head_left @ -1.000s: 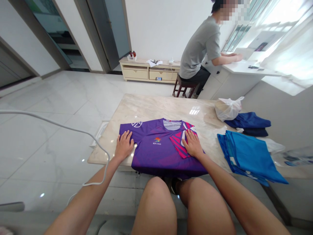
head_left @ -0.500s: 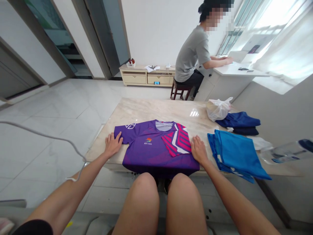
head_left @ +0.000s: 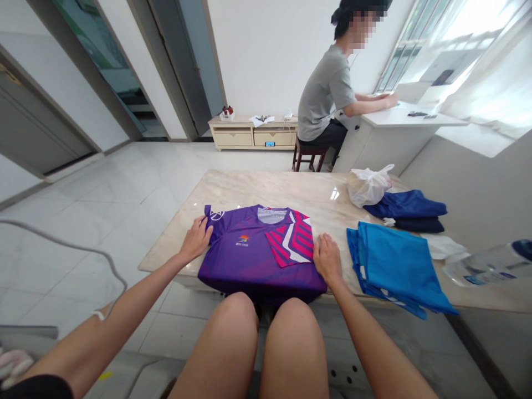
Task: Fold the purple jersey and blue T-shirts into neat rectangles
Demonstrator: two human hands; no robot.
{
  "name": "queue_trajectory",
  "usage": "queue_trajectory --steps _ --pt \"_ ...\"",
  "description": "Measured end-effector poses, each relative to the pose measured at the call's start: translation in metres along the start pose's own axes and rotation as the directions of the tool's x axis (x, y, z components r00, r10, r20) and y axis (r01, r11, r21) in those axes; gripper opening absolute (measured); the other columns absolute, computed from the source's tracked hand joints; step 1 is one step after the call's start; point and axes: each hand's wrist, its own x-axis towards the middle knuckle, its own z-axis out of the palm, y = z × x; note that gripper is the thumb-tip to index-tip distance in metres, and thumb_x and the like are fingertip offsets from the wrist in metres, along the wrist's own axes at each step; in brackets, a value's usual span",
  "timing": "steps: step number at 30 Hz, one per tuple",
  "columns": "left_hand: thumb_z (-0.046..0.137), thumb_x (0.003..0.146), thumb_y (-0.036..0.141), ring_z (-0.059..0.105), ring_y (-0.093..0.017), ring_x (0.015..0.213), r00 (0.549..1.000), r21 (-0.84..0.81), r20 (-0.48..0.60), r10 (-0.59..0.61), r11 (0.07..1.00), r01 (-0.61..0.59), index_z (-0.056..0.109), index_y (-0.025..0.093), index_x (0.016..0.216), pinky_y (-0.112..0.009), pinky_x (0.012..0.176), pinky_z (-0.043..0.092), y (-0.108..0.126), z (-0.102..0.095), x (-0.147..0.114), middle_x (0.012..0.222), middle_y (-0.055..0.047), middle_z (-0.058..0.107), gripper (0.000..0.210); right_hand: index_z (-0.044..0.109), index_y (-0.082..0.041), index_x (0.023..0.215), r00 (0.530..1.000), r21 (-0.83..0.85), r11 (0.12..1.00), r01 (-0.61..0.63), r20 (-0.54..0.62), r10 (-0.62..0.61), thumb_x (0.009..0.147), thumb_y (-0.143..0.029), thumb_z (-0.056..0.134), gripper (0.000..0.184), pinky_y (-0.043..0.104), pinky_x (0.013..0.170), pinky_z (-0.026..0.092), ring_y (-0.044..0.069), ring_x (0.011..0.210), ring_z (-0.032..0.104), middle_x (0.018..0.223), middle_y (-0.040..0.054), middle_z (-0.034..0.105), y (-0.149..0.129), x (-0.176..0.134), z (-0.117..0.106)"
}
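A purple T-shirt (head_left: pixel 249 260) lies front up across the near edge of the table, its lower part hanging toward my knees. Its pink-and-white patterned sleeve is folded inward over the chest. My left hand (head_left: pixel 197 238) grips the end of the other sleeve, whose outer edge is raised and bent. Against the shirt's folded side lies my right hand (head_left: pixel 328 256), flat with fingers stretched out, partly on the fabric's edge and the tabletop.
Folded blue clothing (head_left: pixel 397 266) lies to the right, beside a clear bottle (head_left: pixel 486 266). Behind are dark blue clothes (head_left: pixel 409 208) and a white plastic bag (head_left: pixel 368 185) on the marble-look table (head_left: pixel 233 185). A person (head_left: pixel 324 88) sits at a white desk (head_left: pixel 399 119).
My left hand has closed on the sleeve end and drawn it inward, lifting its edge. My right hand stays flat beside the folded side. The view has shifted slightly.
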Motion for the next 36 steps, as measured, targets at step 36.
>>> queue_trajectory --steps 36 --pt "0.043 0.111 0.038 0.035 -0.025 0.166 0.898 -0.116 0.158 0.410 0.911 -0.396 0.049 0.025 0.167 -0.053 0.140 0.023 0.103 0.095 -0.029 0.177 -0.008 0.044 0.058 0.066 -0.006 0.144 0.999 -0.053 0.998 0.047 -0.022 -0.048 0.109 -0.035 0.034 0.055 0.058 0.128 0.039 0.038 0.150 0.052 0.157 0.0269 0.060 0.000 -0.001 -0.007"
